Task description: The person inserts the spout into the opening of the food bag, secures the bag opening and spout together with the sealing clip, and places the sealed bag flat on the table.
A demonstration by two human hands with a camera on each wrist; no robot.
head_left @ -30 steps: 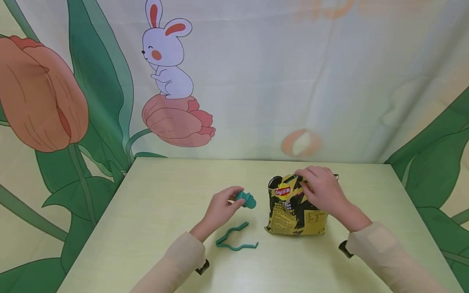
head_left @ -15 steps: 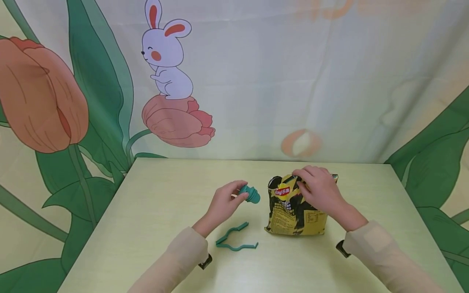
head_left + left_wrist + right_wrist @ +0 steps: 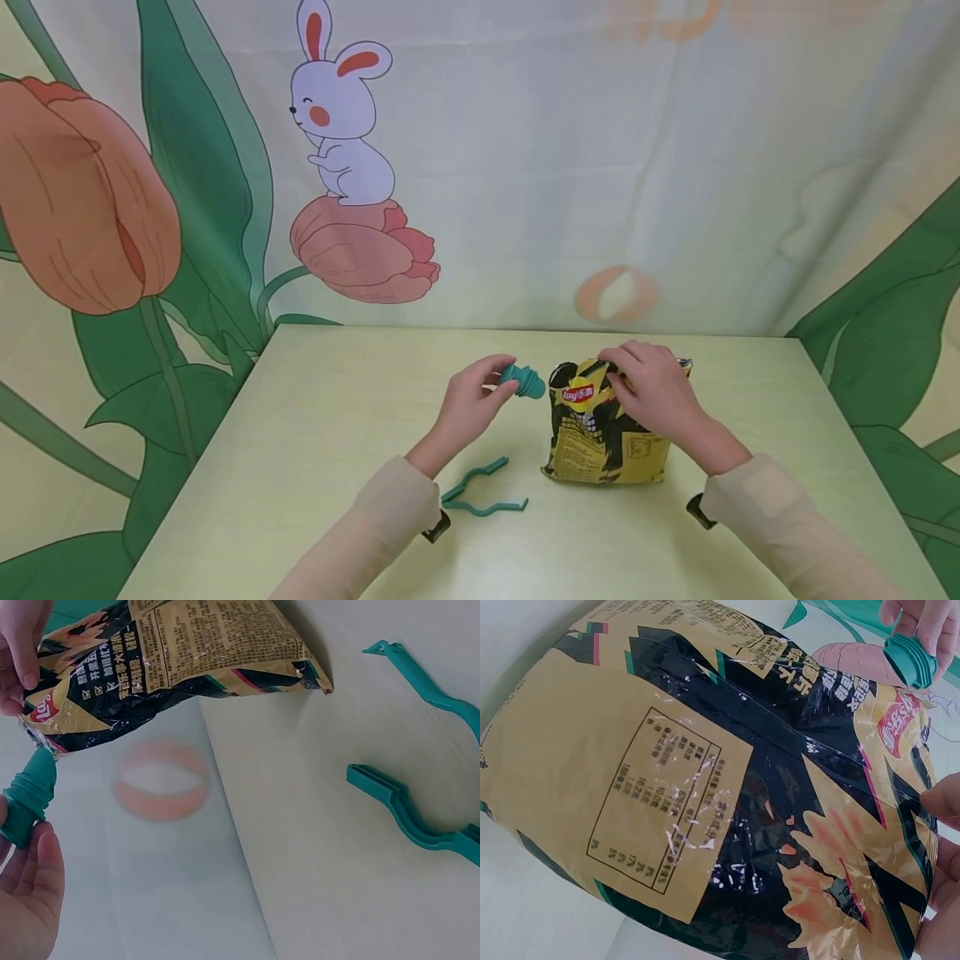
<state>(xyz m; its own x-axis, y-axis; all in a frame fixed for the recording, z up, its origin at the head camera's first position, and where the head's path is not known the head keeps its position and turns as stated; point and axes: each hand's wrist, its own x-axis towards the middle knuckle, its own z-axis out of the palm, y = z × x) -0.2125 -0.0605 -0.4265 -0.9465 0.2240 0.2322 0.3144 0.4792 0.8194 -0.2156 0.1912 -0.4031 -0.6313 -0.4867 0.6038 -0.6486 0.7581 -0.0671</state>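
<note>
My left hand [image 3: 463, 405] pinches a small teal ridged, cap-like piece [image 3: 523, 382] between thumb and fingers, just left of a chip bag's top. In the left wrist view the piece [image 3: 31, 787] has a rounded tip close to the bag's upper corner; I cannot tell if they touch. The black-and-yellow chip bag [image 3: 603, 458] stands upright on the table. My right hand [image 3: 654, 392] grips its top edge from the right, thumb in front. In the right wrist view the bag [image 3: 682, 802] hides most of that hand.
A teal hinged bag clip [image 3: 487, 508] lies spread apart on the table [image 3: 322, 433], below the left hand and left of the bag; the left sleeve covers part of its hinge end. Behind the table's far edge hangs a printed cloth [image 3: 510, 183].
My left hand has moved up and to the right with the teal piece, bringing it close to the bag's top. The right hand stays on the bag, nearly still.
</note>
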